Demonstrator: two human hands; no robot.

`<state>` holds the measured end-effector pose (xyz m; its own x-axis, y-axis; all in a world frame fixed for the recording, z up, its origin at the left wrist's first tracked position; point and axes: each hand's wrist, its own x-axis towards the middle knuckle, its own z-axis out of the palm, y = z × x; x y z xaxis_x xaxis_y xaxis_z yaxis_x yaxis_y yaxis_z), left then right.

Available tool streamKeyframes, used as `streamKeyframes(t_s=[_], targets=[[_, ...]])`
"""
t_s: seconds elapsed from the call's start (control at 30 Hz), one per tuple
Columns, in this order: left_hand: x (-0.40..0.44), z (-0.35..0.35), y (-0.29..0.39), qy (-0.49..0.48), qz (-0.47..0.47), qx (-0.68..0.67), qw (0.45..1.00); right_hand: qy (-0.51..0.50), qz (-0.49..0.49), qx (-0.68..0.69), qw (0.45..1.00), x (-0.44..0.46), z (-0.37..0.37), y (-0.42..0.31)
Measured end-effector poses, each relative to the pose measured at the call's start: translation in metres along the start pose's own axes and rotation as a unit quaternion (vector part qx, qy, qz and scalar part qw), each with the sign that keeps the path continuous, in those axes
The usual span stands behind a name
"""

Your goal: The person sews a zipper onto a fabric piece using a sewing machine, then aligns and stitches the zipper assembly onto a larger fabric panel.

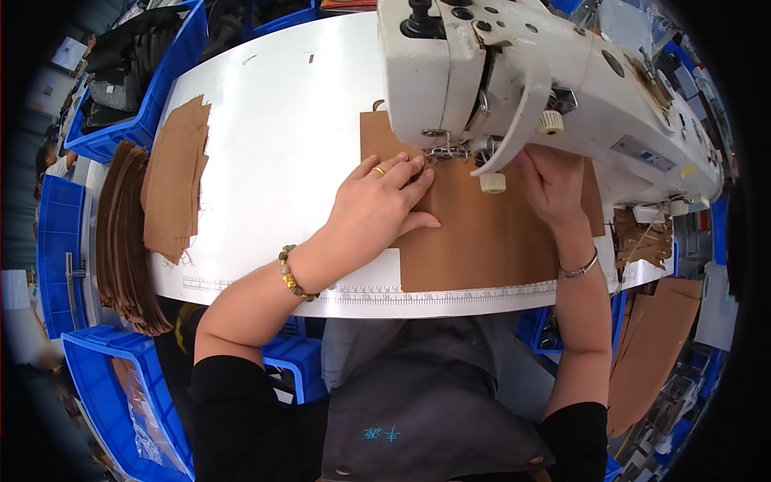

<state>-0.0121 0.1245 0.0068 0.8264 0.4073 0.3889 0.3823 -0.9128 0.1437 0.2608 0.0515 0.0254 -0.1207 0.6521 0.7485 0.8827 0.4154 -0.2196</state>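
Note:
A brown fabric panel (pixel 482 241) lies on the white table under the needle area of a sewing machine (pixel 450 72). My left hand (pixel 381 201) rests flat on the panel's left part, fingers stretched toward the presser foot (pixel 446 151), thumb apart. On the panel's right side is my right hand (pixel 554 183), beneath the machine arm. Its fingers look curled, but their tips are partly hidden by the machine, so what they grip, if anything, does not show.
Brown fabric pieces (pixel 175 181) are stacked at the table's left, beside a thick folded bundle (pixel 124 233) over the edge. A ruler strip (pixel 369 298) runs along the front edge. Blue bins (pixel 148 120) stand around. More brown strips (pixel 642 239) lie at the right.

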Motion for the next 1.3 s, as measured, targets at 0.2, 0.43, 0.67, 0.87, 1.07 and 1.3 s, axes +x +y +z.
streamKeyframes(t_s=[0.2,0.43,0.67,0.87,1.07,1.3], targets=[[0.000,0.001,-0.002,0.011,-0.004,-0.014,1.000,-0.036,-0.048,0.006,0.998,-0.007,-0.008,-0.008],[-0.002,0.007,-0.008,0.017,0.000,-0.033,0.999,0.033,-0.091,0.012,0.995,-0.017,0.009,-0.098],[-0.007,0.016,-0.015,-0.012,-0.016,-0.113,0.993,0.076,0.140,0.126,0.979,0.014,0.052,-0.160],[-0.014,0.017,-0.015,-0.032,0.014,-0.279,0.960,0.208,0.188,0.229,0.932,0.052,0.061,-0.174],[-0.025,0.000,-0.015,-0.128,0.010,-0.330,0.935,0.228,0.064,0.163,0.958,0.036,0.054,-0.153],[-0.025,-0.031,0.002,-0.221,0.001,-0.226,0.949,0.073,0.076,0.317,0.942,0.047,0.018,-0.161]])
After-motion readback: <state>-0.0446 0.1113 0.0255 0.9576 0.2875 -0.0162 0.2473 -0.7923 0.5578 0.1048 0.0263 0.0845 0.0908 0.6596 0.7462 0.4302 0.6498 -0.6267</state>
